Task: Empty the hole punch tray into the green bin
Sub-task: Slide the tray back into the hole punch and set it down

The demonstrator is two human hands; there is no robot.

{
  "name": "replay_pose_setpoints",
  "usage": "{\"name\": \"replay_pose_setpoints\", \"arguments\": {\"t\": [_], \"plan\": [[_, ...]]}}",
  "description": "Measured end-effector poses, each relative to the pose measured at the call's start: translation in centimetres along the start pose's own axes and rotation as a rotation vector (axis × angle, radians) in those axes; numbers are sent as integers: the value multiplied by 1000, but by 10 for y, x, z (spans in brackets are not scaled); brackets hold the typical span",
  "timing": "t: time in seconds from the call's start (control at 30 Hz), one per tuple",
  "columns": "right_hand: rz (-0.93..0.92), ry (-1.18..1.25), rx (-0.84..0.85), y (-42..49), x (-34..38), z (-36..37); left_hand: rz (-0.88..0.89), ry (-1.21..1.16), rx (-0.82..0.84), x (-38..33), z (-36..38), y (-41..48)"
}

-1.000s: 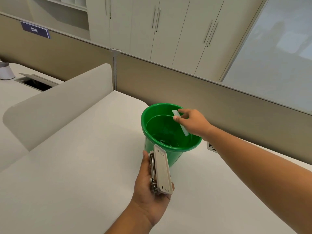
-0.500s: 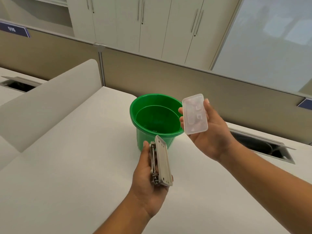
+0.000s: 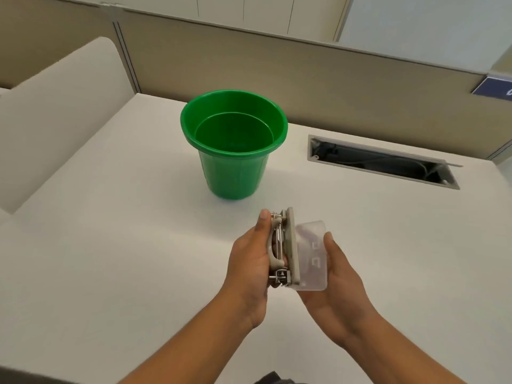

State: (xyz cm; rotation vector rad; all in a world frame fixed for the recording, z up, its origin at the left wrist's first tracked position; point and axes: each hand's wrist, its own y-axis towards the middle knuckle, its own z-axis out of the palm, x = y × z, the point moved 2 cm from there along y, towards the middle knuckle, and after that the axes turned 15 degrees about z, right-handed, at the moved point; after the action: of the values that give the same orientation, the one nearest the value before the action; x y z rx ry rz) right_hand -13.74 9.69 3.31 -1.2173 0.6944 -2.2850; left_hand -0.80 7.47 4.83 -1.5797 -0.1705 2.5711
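A green bin (image 3: pixel 235 162) stands upright on the white desk (image 3: pixel 110 245), a short way beyond my hands. My left hand (image 3: pixel 249 261) grips a grey metal hole punch (image 3: pixel 285 245), turned on its side with its base facing right. My right hand (image 3: pixel 335 275) holds the clear plastic tray (image 3: pixel 311 253) flat against that base. Both hands are low over the desk, nearer to me than the bin. The bin's bottom is too dim to make out.
An open cable slot (image 3: pixel 379 162) is cut into the desk right of the bin. A beige partition wall (image 3: pixel 332 87) runs behind the desk. A curved white divider panel (image 3: pixel 55 112) rises along the left side.
My right hand has drawn the clear tray back from over the bin and brought it against the hole punch base. My left hand has lowered the punch slightly toward me.
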Motion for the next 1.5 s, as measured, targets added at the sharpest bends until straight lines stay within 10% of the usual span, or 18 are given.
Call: {"name": "replay_pose_setpoints", "arguments": {"t": [0.9,1.5], "plan": [[-34,41,84,-28,-12,-8,242,441,15,19,29,-20],[-170,-360,-235,-28,6,-16,198,417,84,18,16,-18]]}}
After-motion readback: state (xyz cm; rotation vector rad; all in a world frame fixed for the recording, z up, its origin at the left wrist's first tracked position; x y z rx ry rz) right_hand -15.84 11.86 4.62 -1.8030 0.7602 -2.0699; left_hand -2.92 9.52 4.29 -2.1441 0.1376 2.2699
